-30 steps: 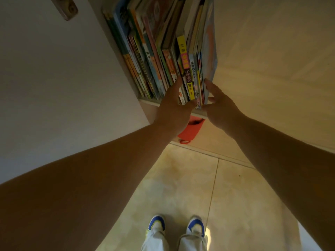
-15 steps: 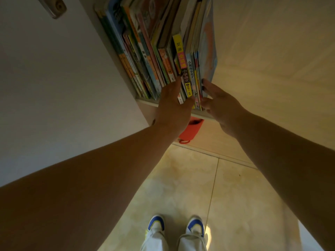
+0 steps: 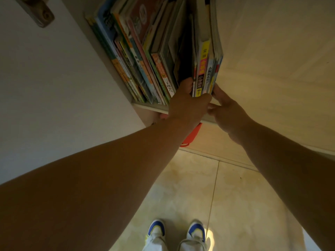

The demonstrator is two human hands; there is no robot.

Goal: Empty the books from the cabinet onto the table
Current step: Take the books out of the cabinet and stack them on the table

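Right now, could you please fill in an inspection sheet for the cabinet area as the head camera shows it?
Surface: cabinet shelf holds upright books; no table in view.
Job's things: small bundle of books at the right end, parted from the main row of books by a dark gap.
Clutter: red object below the shelf edge, partly hidden.
Hands: left hand has its fingers in the gap and its thumb across the bundle's spines; right hand touches the bundle's right side, its fingers mostly hidden.
Cables: nothing seen.
Surroundings: open cabinet door with a metal hinge on the left; tiled floor; blue-toed shoes.
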